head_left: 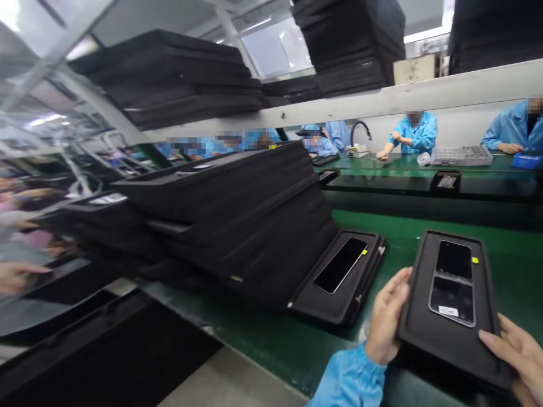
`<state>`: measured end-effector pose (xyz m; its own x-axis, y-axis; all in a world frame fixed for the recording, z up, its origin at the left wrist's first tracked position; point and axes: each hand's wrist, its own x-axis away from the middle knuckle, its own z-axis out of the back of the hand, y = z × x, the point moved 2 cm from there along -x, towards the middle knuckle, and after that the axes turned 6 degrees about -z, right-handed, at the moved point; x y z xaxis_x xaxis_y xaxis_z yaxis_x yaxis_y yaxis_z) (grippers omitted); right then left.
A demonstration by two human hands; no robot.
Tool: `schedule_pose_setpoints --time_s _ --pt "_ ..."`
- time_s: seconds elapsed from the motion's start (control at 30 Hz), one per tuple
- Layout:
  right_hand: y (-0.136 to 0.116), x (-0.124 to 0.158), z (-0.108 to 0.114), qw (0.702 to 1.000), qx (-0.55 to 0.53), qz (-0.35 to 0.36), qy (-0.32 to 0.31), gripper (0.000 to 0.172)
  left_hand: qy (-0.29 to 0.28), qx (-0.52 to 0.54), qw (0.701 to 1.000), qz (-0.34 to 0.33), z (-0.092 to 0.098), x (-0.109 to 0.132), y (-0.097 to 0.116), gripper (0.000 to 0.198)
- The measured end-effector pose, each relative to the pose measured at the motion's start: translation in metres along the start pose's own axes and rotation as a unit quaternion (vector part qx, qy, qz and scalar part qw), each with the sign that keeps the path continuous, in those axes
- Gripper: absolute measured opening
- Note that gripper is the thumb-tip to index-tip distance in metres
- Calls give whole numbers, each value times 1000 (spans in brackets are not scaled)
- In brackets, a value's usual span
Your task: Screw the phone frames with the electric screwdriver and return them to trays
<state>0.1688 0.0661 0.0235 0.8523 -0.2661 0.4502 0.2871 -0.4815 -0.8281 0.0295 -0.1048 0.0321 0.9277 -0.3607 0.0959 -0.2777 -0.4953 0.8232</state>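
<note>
Between my two hands is a black foam tray (424, 316), tilted above the green bench. In its recess lies a phone screen (453, 282) with a yellow tab and a white label. My left hand (388, 316) grips the tray's left edge, fingers along its side. On the right edge, my right hand (517, 350) closes around the near corner, thumb on top. To the left, a second black foam tray (309, 302) rests on the bench, holding another dark phone screen (341, 265) with a yellow tab.
A tall stack of black foam trays (237, 226) stands left of the second tray. More black trays (169, 79) fill the shelf (339, 102) overhead. Across the conveyor, a person in blue (419, 133) sits near a clear plastic tray (462, 155) and a blue box (526, 160).
</note>
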Motion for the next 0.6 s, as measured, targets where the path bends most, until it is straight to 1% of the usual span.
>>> schedule_pose_setpoints --time_s 0.07,0.1,0.13,0.17,0.23,0.3,0.33,0.4,0.43,0.47,0.5,0.53,0.57,0.6 --pt "-8 -14 -45 997 -14 25 -68 69 97 38 994 -6 35 9 8 44" --pt "-9 -23 -68 994 -29 33 -98 67 133 52 990 -11 50 16 8 39" --pt "-8 -32 -90 991 -45 37 -123 66 157 60 986 -14 64 23 7 34" --pt "-5 -42 -113 987 -57 37 -142 66 170 67 983 -14 76 30 4 32" --pt "4 -62 -155 982 -69 29 -171 67 184 76 980 -4 95 44 -4 34" --pt "16 -79 -191 981 -63 20 -185 70 198 73 978 4 107 54 -13 43" --pt "21 -86 -204 982 -43 17 -186 71 202 62 977 4 111 58 -16 47" --pt "28 -96 -221 983 48 30 -176 69 196 17 980 -1 116 61 -20 52" --pt "28 -98 -223 978 117 55 -161 65 184 -15 983 -3 116 61 -21 53" --pt "25 -100 -222 967 193 95 -139 60 164 -51 985 -1 115 60 -21 54" --pt "18 -100 -217 947 267 142 -111 54 137 -89 987 4 112 59 -22 55" --pt "9 -99 -209 920 335 188 -80 49 100 -128 987 13 108 56 -22 55" --pt "-1 -97 -200 891 393 223 -51 47 53 -167 984 24 102 52 -22 54" --pt "-13 -95 -188 862 444 244 -25 46 -1 -210 977 33 94 47 -23 52"
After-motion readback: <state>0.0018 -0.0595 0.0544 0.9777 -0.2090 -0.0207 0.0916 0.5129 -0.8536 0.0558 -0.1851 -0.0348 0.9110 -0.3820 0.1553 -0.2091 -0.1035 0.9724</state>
